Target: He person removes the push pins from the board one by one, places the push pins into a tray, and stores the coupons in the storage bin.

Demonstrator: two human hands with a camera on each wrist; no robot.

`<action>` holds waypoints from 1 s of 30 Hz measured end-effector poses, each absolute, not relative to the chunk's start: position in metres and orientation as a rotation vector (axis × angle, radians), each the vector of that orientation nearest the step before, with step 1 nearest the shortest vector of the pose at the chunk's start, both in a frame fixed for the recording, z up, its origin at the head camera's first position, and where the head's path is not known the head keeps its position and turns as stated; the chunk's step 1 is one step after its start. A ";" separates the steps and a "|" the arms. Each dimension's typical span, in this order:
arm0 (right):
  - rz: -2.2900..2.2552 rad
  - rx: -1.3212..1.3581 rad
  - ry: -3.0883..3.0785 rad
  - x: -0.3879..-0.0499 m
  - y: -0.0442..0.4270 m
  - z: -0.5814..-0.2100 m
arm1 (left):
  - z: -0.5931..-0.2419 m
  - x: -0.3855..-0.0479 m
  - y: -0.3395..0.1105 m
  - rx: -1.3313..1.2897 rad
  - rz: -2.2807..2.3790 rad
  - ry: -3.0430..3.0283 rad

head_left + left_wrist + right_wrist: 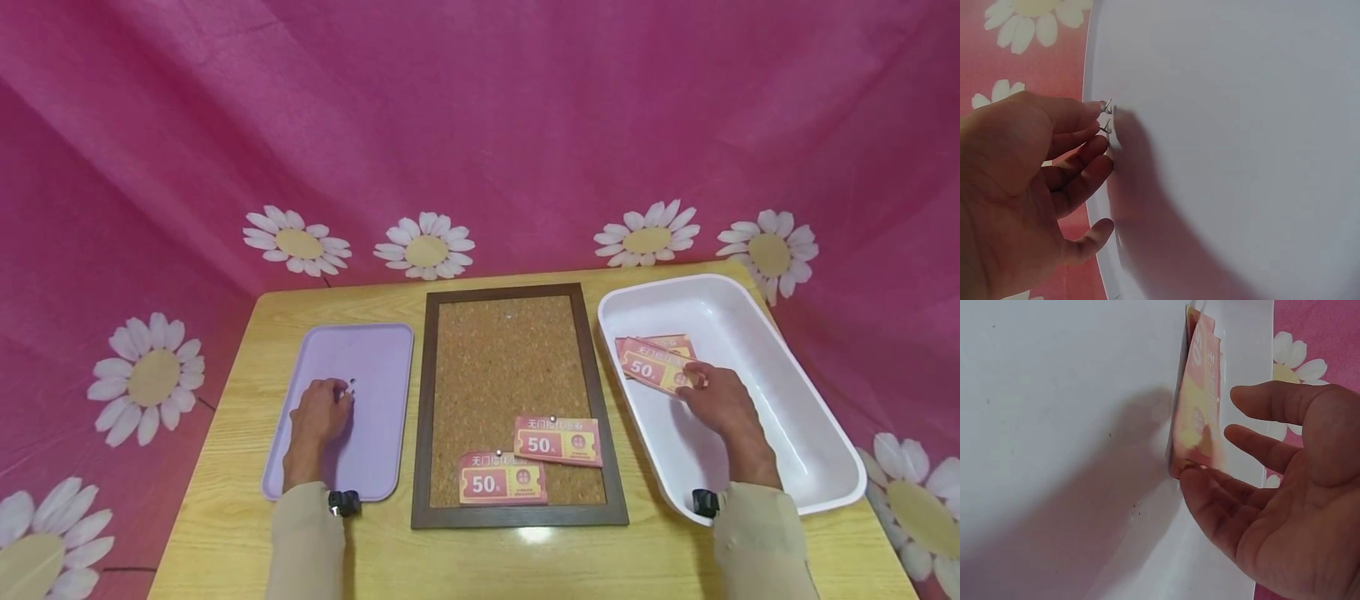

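Observation:
My left hand (pixel 318 417) reaches over the purple tray (pixel 397 333). Its bent fingers come down at small metal push pins (pixel 1107 108) on the tray, with the fingertips beside them; no firm hold shows. Inside the white bin (pixel 757 350), my right hand (pixel 720 400) pinches the right end of a pink and yellow coupon (pixel 647 367), marked 50. That coupon lies at a slant over other coupons (pixel 678 340) near the bin's left wall. In the right wrist view, fingertips meet the coupon's end (pixel 1200 434) while other fingers stay apart from it.
Between tray and bin lies a brown-framed cork board (pixel 495 358). Two coupons, a lower left one (pixel 487 487) and a right one (pixel 555 446), are pinned near its bottom. Everything rests on a wooden table (pixel 232 417), backed by a pink flowered curtain (pixel 487 125).

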State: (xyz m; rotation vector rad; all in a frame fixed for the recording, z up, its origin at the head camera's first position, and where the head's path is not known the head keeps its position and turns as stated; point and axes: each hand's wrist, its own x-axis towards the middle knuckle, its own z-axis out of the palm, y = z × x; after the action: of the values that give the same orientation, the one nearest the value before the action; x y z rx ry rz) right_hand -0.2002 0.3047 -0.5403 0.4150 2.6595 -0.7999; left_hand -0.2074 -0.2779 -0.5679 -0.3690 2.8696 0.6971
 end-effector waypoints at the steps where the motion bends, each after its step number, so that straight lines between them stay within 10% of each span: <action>1: -0.799 0.410 2.668 -0.200 0.304 -0.540 | -0.567 -0.207 -0.278 -0.369 0.697 2.868; 30: -0.894 0.217 2.947 -0.174 0.271 -0.489 | -0.538 -0.196 -0.260 -0.255 0.619 3.020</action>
State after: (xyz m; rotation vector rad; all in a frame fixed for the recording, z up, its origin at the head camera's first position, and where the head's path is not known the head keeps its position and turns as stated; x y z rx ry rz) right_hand -0.1739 0.2709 -0.4888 0.2171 2.9468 -0.8941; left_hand -0.1961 -0.2600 -0.5380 -0.2552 3.0205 0.6187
